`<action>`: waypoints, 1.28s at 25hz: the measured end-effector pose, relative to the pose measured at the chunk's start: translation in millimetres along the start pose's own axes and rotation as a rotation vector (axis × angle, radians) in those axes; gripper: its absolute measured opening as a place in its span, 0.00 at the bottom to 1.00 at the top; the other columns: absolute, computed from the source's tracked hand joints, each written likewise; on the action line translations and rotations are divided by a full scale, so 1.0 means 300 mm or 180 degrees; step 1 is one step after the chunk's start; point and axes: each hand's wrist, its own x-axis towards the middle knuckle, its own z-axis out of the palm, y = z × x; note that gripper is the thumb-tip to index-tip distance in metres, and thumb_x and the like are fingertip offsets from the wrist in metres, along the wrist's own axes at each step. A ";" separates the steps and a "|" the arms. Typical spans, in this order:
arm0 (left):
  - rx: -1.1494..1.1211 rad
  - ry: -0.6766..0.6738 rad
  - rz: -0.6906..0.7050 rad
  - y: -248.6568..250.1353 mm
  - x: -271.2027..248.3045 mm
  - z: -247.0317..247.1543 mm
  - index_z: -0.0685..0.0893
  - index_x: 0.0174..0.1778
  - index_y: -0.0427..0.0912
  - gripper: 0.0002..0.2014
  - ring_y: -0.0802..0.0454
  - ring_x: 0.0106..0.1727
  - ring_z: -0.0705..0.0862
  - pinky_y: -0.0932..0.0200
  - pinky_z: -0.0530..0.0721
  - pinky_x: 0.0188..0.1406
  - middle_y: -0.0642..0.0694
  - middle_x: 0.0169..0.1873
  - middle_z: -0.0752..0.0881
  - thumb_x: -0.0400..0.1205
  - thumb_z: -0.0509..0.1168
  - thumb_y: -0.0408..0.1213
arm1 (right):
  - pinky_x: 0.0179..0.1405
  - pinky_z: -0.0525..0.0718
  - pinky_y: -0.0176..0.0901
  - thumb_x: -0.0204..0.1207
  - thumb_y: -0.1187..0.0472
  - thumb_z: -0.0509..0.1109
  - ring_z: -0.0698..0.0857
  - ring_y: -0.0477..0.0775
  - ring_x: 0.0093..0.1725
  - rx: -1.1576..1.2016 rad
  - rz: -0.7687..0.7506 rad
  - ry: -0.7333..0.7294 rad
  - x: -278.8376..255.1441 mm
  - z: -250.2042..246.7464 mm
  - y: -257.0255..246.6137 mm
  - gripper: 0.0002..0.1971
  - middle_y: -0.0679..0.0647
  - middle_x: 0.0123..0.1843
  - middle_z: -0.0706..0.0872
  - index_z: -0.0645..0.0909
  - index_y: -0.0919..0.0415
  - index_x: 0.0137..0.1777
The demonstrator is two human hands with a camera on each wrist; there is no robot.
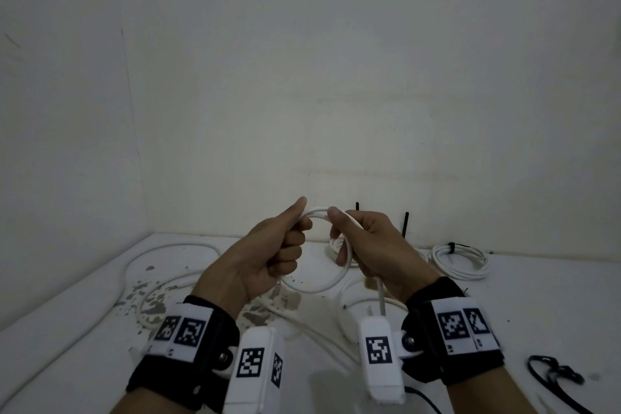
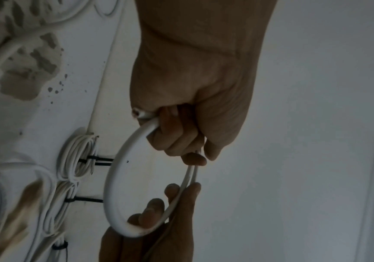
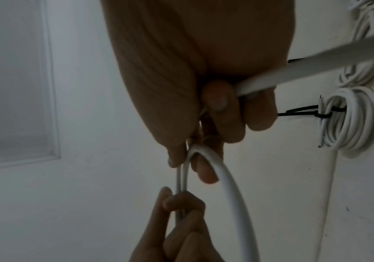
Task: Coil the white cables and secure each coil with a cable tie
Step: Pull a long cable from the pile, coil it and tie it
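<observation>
nearest on the right of the white table, a loose black cable tie lies flat. left of it, slack white cable wanders across the table over patches where the paint has chipped away.

above that, both hands are raised off the table with one loop of white cable between them. the left hand is clenched around the loop, thumb pointing up and far; the left wrist view shows its curled fingers wrapped on the cable with the cut end poking out beside them. the right hand grasps the same loop at its top, thumb and forefinger pinching the strands just beside the left thumb, the other fingers curled round the cable where it drops toward the near edge. in the right wrist view the fingers close on the thick strand that arcs down to the left hand.

farther back, near the wall, finished coils sit on the table: one at the far right bound with a black tie, another partly hidden behind the right hand. the left wrist view shows tied coils side by side.
</observation>
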 end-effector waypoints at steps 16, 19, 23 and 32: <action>-0.0563 -0.0061 0.0051 -0.006 -0.005 0.024 0.69 0.29 0.49 0.21 0.61 0.12 0.51 0.69 0.49 0.10 0.56 0.17 0.56 0.84 0.60 0.54 | 0.23 0.80 0.36 0.78 0.35 0.67 0.82 0.47 0.21 -0.1041 0.0305 0.0528 0.000 -0.092 0.014 0.30 0.50 0.22 0.84 0.90 0.65 0.41; -0.0706 0.0356 0.0354 -0.018 0.006 0.044 0.66 0.28 0.49 0.23 0.60 0.14 0.52 0.65 0.49 0.12 0.55 0.18 0.55 0.86 0.59 0.56 | 0.38 0.89 0.50 0.85 0.39 0.58 0.86 0.57 0.37 0.0521 0.0749 -0.0320 -0.001 -0.063 -0.016 0.33 0.62 0.38 0.88 0.88 0.72 0.54; -0.0922 0.0627 0.0520 -0.052 0.010 0.082 0.65 0.27 0.49 0.24 0.58 0.15 0.51 0.62 0.47 0.18 0.53 0.17 0.56 0.87 0.56 0.56 | 0.40 0.93 0.48 0.87 0.62 0.64 0.84 0.58 0.37 0.0413 0.0399 -0.0185 -0.011 0.002 -0.037 0.14 0.66 0.42 0.83 0.86 0.75 0.55; -0.0458 0.0843 0.0588 -0.032 0.021 0.037 0.67 0.28 0.48 0.23 0.57 0.16 0.53 0.63 0.50 0.17 0.53 0.18 0.57 0.87 0.59 0.54 | 0.38 0.82 0.46 0.74 0.65 0.77 0.75 0.50 0.30 0.0764 0.0579 -0.0380 -0.013 0.010 -0.066 0.05 0.51 0.28 0.75 0.84 0.59 0.40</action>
